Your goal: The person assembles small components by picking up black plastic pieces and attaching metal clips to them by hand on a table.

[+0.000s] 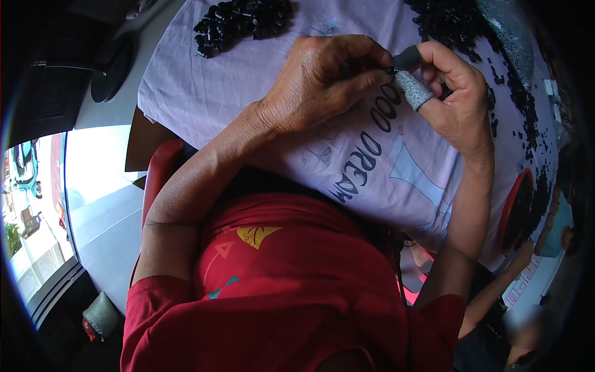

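My left hand [316,80] and my right hand [457,102] meet over the cloth-covered table, fingertips almost touching. Thumb and index finger of each are pinched around a small black piece [392,70], mostly hidden by the fingers. On my right index finger is a black finger cover [407,57], and on the thumb a grey speckled finger cover [413,90]. A pile of small black parts [242,23] lies beyond my left hand. Another heap of small black parts [443,25] lies beyond my right hand and trails down the table's right side.
A pale printed cloth [297,146] covers the table. A clear plastic bag [509,37] lies at the far right, and a red round container [515,211] stands by the right edge. A co-worker's arm [496,288] reaches in at the lower right. A red chair [162,167] is at my left.
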A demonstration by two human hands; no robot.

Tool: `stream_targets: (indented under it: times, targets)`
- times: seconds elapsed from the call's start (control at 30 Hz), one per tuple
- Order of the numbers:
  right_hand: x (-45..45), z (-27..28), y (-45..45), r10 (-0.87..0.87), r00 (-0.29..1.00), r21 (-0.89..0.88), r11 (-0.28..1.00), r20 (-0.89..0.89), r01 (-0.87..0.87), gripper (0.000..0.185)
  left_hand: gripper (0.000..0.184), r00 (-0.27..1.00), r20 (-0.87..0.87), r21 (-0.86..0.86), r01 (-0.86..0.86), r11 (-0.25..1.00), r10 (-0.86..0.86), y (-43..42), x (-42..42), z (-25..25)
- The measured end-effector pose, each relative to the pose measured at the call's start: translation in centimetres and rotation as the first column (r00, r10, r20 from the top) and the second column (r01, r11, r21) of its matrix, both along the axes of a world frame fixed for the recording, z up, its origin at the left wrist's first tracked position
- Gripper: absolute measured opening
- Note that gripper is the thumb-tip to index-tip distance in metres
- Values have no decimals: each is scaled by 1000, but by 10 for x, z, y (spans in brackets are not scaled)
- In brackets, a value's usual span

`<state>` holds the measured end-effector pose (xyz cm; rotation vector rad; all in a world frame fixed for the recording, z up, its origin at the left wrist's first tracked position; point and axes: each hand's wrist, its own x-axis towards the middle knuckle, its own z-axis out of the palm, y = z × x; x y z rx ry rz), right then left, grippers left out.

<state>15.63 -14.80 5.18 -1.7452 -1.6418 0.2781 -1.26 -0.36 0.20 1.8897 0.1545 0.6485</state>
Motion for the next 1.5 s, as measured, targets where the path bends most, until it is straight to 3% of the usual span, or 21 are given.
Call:
stream_targets:
  times: [0.27,0.37,0.53,0.63,0.8,0.93,1.17,1.3,1.43,1.5]
  targets:
    - [-14,16,5,15,933,86,995,359,-49,33,22,1000,7,7,13,1000,-13,0,1,-3]
    - [-16,17,7,15,913,130,989,408,-74,32,21,999,-35,-29,26,999,-27,0,0,0]
    - [-18,15,7,19,931,152,985,363,-80,36,21,999,5,-96,43,994,-42,0,2,-5]
    - [-13,16,6,44,948,132,987,316,-90,39,21,994,-92,-86,59,995,-67,3,-1,2]
    - [-3,17,-1,-18,983,79,997,181,3,40,20,991,-33,-282,112,953,-126,4,2,-4]
    - [0,21,-3,-2,983,41,999,185,-6,34,20,985,13,-467,159,870,-173,4,2,0]
    - [-8,18,5,32,953,183,979,300,-90,29,20,987,11,-453,148,879,-160,6,2,1]
    - [-3,22,-1,-41,962,89,996,269,17,28,20,990,67,-466,140,874,-124,7,3,2]
    - [0,23,-10,-20,985,-373,924,169,83,17,18,988,135,-475,126,871,-70,6,6,1]
    - [-8,22,-8,15,990,-445,894,142,50,17,18,987,144,-479,133,868,-72,6,6,1]
